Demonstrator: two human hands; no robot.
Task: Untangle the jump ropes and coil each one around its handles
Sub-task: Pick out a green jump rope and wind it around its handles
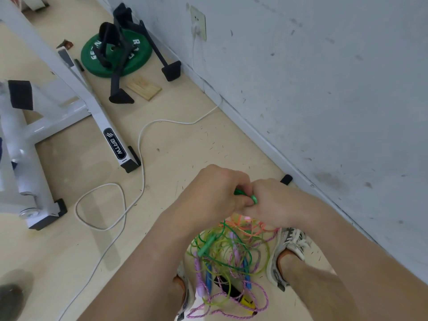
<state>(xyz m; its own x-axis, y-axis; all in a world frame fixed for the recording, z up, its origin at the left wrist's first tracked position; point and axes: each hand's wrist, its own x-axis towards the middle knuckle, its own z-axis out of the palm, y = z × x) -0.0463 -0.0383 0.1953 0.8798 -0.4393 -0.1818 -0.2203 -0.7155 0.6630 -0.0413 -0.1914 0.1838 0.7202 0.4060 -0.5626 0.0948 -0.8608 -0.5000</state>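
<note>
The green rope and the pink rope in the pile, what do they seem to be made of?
The green rope looks like smooth, glossy plastic cord, probably PVC: it is translucent and holds springy loops. The pink rope looks like braided or twisted fibre, matte: a two-tone twisted pattern shows along it. The exact material cannot be told.

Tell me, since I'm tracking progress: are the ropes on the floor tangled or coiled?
Tangled. The jump ropes lie in one loose, overlapping heap between the shoes, while both hands grip a green piece above.
</note>
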